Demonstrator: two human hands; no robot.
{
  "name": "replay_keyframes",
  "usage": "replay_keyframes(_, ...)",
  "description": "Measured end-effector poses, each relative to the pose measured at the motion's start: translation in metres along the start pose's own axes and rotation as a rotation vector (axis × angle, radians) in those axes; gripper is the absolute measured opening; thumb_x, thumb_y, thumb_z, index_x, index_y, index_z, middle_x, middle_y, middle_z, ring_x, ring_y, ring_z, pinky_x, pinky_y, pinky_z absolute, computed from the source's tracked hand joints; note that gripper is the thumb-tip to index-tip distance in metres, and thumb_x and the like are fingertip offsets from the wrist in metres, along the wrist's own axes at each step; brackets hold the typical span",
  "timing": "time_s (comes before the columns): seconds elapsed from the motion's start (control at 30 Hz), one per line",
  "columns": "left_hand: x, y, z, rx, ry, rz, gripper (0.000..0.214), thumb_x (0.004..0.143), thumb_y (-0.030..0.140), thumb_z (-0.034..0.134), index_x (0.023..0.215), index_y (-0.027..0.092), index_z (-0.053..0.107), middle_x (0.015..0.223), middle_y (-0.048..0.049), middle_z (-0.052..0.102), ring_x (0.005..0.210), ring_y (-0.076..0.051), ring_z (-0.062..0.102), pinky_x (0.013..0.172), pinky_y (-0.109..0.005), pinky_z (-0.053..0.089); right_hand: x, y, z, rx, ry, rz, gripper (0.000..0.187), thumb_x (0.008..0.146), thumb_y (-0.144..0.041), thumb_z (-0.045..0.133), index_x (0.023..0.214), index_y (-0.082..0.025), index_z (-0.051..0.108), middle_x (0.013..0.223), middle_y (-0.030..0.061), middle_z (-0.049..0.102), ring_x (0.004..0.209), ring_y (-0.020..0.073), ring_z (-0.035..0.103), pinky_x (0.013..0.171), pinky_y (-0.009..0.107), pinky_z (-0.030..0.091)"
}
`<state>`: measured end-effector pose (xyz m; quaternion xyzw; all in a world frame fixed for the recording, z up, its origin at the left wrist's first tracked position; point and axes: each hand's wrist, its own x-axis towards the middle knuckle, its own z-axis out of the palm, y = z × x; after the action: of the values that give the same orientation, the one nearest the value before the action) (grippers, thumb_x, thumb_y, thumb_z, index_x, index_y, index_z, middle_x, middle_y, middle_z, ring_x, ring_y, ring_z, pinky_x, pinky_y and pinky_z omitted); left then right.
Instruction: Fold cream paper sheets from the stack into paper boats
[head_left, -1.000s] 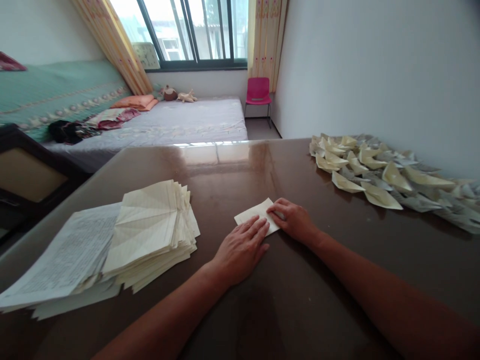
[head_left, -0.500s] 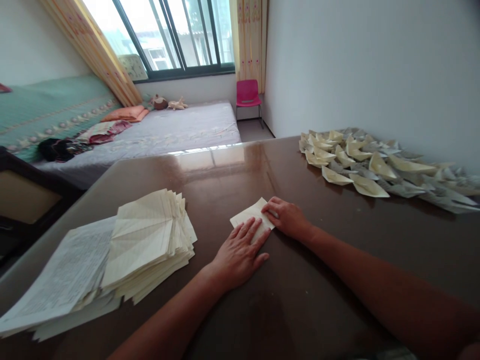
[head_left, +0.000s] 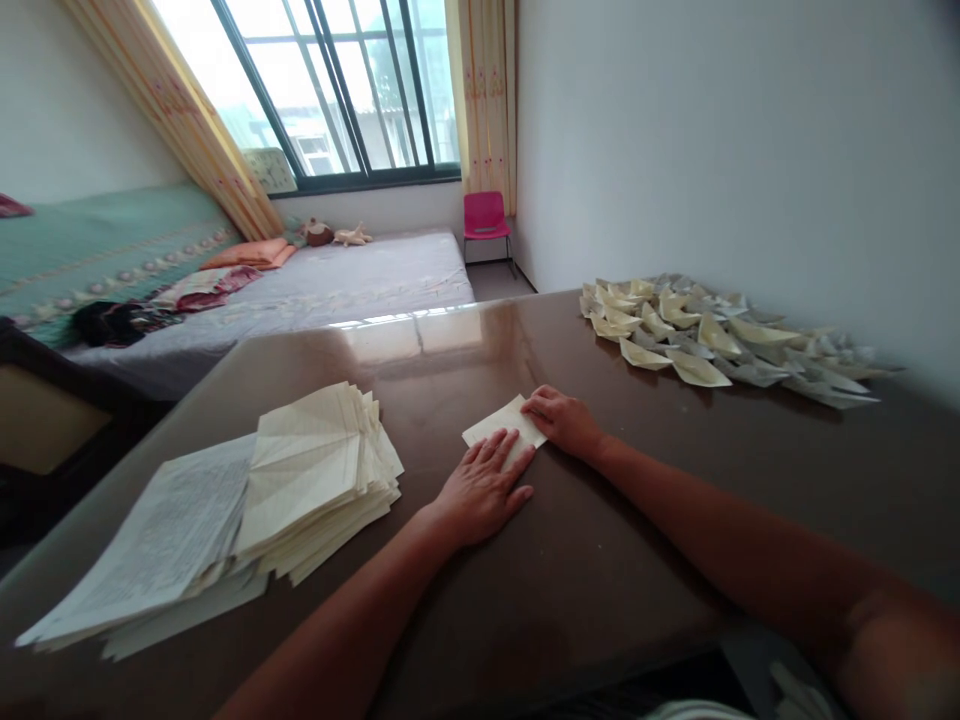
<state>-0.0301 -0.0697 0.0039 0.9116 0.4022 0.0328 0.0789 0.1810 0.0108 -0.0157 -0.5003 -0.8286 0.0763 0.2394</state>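
Note:
A small folded sheet of cream paper (head_left: 495, 418) lies flat on the brown table in front of me. My left hand (head_left: 484, 490) rests palm down on its near part, fingers stretched out and a little apart. At the paper's right corner, my right hand (head_left: 564, 420) has its fingers bent, with thumb and fingertips closed on the edge. Part of the sheet is hidden under both hands.
Left on the glossy table (head_left: 450, 600) is a stack of creased cream sheets (head_left: 304, 460), partly over printed white pages (head_left: 169, 540). Many folded paper boats (head_left: 701, 368) crowd the right side by the wall. Beyond stand a bed (head_left: 390, 268) and a pink chair (head_left: 486, 215).
The view has tilted up and shifted slightly. Both hands stay on the folded paper in nearly the same pose.

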Motion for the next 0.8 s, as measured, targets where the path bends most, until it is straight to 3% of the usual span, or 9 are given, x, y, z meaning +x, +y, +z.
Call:
replay_keyframes(0.1,0.000,-0.001,0.002,-0.009,0.002,0.003,0.057,0.097,0.053,0.026,0.148,0.029,0.026,0.157,-0.0078,0.022,0.145,-0.026,0.015,0.116,-0.047,0.020,0.001,-0.003,-0.002,0.009,0.062,-0.003,0.021,0.087,-0.022,0.053,0.103,-0.019,0.068,0.119,0.0102,0.058,0.098,0.0200,0.060,0.086,0.033,0.048)
replay_keyframes(0.17,0.000,-0.002,0.003,-0.012,0.010,0.008,0.057,0.097,0.053,0.026,0.148,0.028,0.025,0.157,-0.0088,0.022,0.145,-0.026,0.016,0.116,-0.047,0.020,-0.003,-0.013,-0.006,0.025,0.069,-0.104,0.028,0.087,-0.016,0.050,0.111,-0.017,0.066,0.124,0.0129,0.057,0.113,0.0234,0.054,0.097,0.039,0.045)
replay_keyframes(0.23,0.000,-0.001,0.004,-0.011,0.029,0.015,0.058,0.097,0.053,0.027,0.148,0.026,0.027,0.156,-0.0103,0.024,0.145,-0.026,0.017,0.116,-0.047,0.019,-0.013,-0.025,-0.011,0.071,-0.024,-0.289,0.037,0.090,-0.013,0.043,0.122,-0.019,0.060,0.126,0.0116,0.059,0.121,0.0221,0.050,0.105,0.042,0.040)
replay_keyframes(0.3,0.000,-0.001,0.005,-0.010,0.046,0.021,0.058,0.097,0.052,0.026,0.147,0.023,0.029,0.155,-0.0113,0.027,0.145,-0.025,0.018,0.117,-0.046,0.017,-0.028,-0.035,-0.016,0.132,-0.184,-0.439,0.042,0.095,-0.023,0.042,0.137,-0.021,0.048,0.135,0.0098,0.055,0.128,0.0199,0.046,0.109,0.041,0.036)
replay_keyframes(0.43,0.001,-0.001,0.004,-0.015,0.022,0.030,0.061,0.097,0.053,0.024,0.148,0.020,0.024,0.156,-0.0123,0.022,0.145,-0.026,0.014,0.117,-0.045,0.017,-0.059,-0.034,-0.023,0.078,-0.270,-0.357,0.068,0.094,-0.048,0.045,0.150,-0.017,0.024,0.153,0.0129,0.031,0.141,0.0233,0.027,0.116,0.043,0.026)
replay_keyframes(0.6,-0.002,-0.002,-0.003,0.002,-0.055,0.023,0.063,0.097,0.051,0.026,0.150,0.020,0.018,0.157,-0.0138,0.016,0.145,-0.028,0.012,0.116,-0.046,0.018,-0.070,-0.021,-0.022,-0.057,-0.304,-0.321,0.078,0.092,-0.058,0.039,0.152,-0.013,0.016,0.155,0.0137,0.022,0.144,0.0244,0.018,0.118,0.041,0.019)
replay_keyframes(0.8,-0.011,0.002,-0.015,0.115,-0.041,0.002,0.052,0.095,0.041,0.038,0.140,0.016,0.040,0.149,-0.0165,0.037,0.138,-0.031,0.033,0.107,-0.045,0.037,-0.066,-0.017,-0.024,-0.155,-0.368,-0.337,0.076,0.094,-0.060,0.031,0.152,-0.013,0.017,0.156,0.0134,0.021,0.144,0.0242,0.018,0.117,0.041,0.019)
